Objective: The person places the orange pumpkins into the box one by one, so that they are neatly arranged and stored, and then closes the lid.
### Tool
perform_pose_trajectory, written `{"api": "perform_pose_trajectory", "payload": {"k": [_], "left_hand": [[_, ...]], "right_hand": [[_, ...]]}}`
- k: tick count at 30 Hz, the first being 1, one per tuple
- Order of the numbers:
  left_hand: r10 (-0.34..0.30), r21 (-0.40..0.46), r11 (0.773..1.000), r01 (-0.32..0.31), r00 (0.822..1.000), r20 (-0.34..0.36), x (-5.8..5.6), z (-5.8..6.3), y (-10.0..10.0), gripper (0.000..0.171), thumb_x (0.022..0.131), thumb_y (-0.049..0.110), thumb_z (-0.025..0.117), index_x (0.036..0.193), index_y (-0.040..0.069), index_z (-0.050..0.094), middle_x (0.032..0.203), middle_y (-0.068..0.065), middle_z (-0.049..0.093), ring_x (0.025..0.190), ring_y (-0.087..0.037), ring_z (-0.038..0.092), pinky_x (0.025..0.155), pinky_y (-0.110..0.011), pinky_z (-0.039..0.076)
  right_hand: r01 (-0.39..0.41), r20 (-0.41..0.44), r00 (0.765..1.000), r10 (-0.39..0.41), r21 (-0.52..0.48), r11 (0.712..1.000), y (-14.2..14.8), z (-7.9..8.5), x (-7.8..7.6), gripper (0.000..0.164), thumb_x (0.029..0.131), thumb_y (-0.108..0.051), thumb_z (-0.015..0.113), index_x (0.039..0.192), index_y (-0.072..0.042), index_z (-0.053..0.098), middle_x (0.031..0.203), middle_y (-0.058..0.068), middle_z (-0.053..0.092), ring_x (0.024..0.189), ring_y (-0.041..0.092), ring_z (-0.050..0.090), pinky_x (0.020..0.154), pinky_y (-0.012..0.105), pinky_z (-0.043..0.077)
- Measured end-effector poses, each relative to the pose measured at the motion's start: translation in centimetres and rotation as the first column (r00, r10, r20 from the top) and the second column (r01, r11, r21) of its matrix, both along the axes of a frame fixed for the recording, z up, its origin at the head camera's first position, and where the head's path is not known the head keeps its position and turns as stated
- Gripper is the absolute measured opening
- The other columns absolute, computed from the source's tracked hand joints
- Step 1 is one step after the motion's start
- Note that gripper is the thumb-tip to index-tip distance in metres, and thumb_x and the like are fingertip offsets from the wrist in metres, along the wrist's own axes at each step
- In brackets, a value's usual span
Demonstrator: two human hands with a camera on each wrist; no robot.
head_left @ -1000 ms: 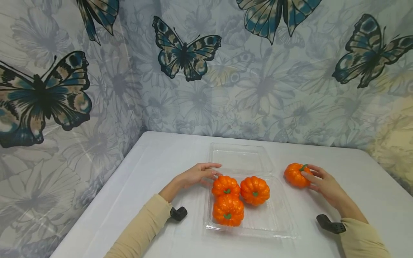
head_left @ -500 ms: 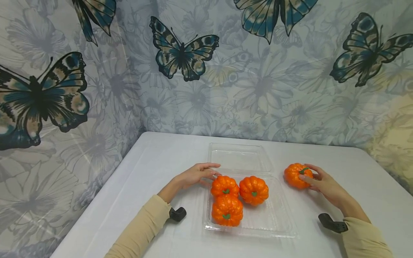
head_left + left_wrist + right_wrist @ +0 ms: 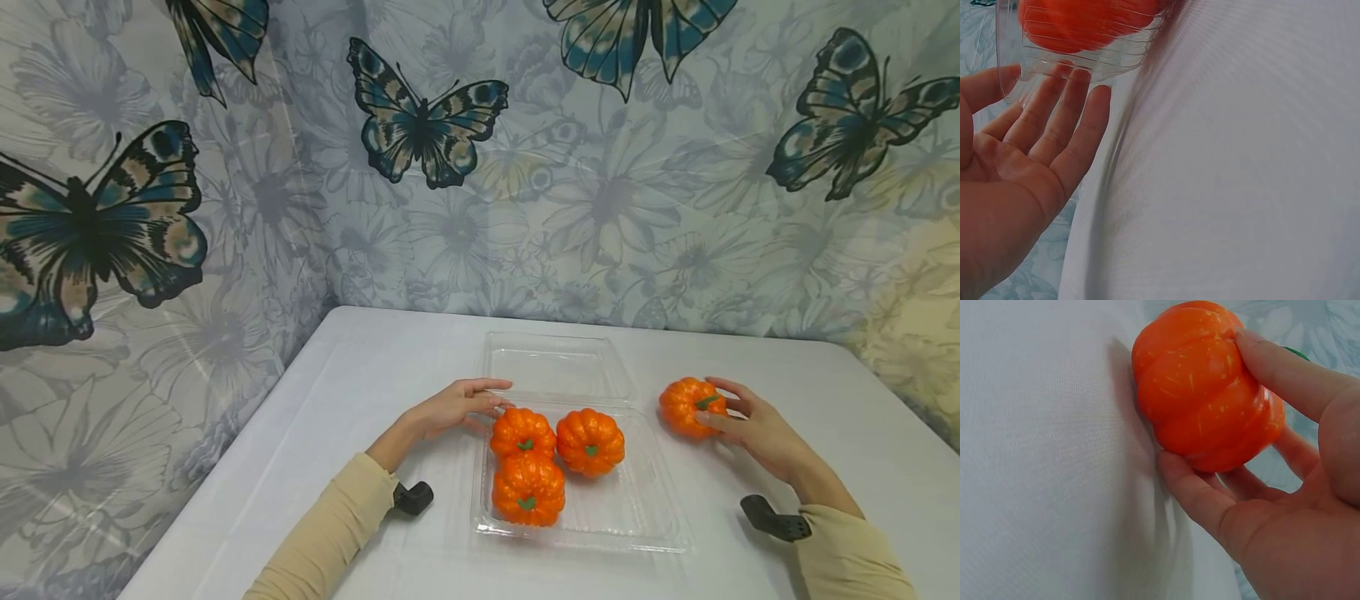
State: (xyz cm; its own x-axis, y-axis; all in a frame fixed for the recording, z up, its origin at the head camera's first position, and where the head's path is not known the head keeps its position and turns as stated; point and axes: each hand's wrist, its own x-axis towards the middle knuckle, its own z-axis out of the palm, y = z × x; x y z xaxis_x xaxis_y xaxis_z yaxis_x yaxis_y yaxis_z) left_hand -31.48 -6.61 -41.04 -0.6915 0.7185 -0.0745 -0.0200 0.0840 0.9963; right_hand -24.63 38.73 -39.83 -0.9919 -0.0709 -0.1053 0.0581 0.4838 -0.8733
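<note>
On the right, my right hand (image 3: 761, 433) holds a small orange pumpkin (image 3: 684, 408) with a green stem. The right wrist view shows the thumb pressed to the side of this pumpkin (image 3: 1200, 387), fingers spread along its lower side, close to the white cloth. My left hand (image 3: 457, 408) rests at the left side of a clear plastic clamshell container (image 3: 630, 508). From the left wrist view, the extended fingers (image 3: 1072, 119) of that hand meet the container's wall. Inside the container sit three more pumpkins: one back left (image 3: 517, 429), one front left (image 3: 525, 492), one to the right (image 3: 592, 442).
The container's clear lid (image 3: 555, 367) lies folded back behind it. A white cloth covers the table (image 3: 405, 342). Butterfly-patterned fabric (image 3: 600, 208) hangs behind and to the left. Black wrist mounts stick out at the left (image 3: 414, 498) and right (image 3: 772, 521) sleeves.
My right thumb has shifted slightly on the pumpkin, which has turned a little so its stem points more to the right. My left hand and the three pumpkins in the container have stayed put.
</note>
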Motion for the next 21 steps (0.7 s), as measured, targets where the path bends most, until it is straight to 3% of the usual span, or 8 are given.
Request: {"api": "perform_pose_trajectory", "payload": {"k": [3,7,14,21], "left_hand": [[0.003,-0.003,1.0,-0.003,1.0,0.001,0.0,0.0,0.0,0.05,0.1,0.017,0.05,0.146,0.002,0.036,0.133,-0.017,0.053,0.112,-0.026,0.056,0.086,-0.04,0.05],[0.007,-0.003,1.0,-0.007,1.0,0.004,0.0,0.0,0.1,0.05,0.1,0.017,0.05,0.145,0.002,0.036,0.132,-0.017,0.054,0.112,-0.026,0.056,0.085,-0.041,0.051],[0.005,-0.005,1.0,-0.005,1.0,0.004,-0.1,0.0,0.1,0.05,0.1,0.017,0.05,0.145,0.002,0.036,0.132,-0.017,0.054,0.113,-0.026,0.055,0.086,-0.041,0.05],[0.004,-0.008,1.0,-0.004,1.0,0.001,-0.1,0.1,0.0,0.05,0.1,0.017,0.049,0.146,0.001,0.036,0.133,-0.017,0.054,0.114,-0.027,0.055,0.086,-0.041,0.05]], "right_hand": [[-0.004,0.004,1.0,0.004,-0.071,0.997,0.1,0.1,0.2,0.077,0.095,-0.025,0.062,0.15,-0.005,0.013,0.145,0.036,0.01,0.113,0.022,0.047,0.079,0.024,0.05],[-0.008,-0.004,1.0,0.007,-0.194,0.981,0.2,0.3,0.3,0.065,0.096,-0.019,0.059,0.149,-0.015,0.021,0.145,0.031,0.01,0.096,-0.002,0.051,0.082,0.026,0.051],[0.024,-0.024,0.999,-0.032,-0.263,0.964,0.4,0.5,0.2,0.066,0.095,-0.016,0.06,0.149,-0.019,0.022,0.143,0.027,0.011,0.095,-0.005,0.05,0.08,0.025,0.052],[-0.008,-0.086,0.996,-0.031,-0.424,0.906,0.1,1.1,0.5,0.06,0.094,-0.004,0.06,0.142,-0.023,0.03,0.125,0.004,0.03,0.097,-0.001,0.053,0.077,0.023,0.052]]}}
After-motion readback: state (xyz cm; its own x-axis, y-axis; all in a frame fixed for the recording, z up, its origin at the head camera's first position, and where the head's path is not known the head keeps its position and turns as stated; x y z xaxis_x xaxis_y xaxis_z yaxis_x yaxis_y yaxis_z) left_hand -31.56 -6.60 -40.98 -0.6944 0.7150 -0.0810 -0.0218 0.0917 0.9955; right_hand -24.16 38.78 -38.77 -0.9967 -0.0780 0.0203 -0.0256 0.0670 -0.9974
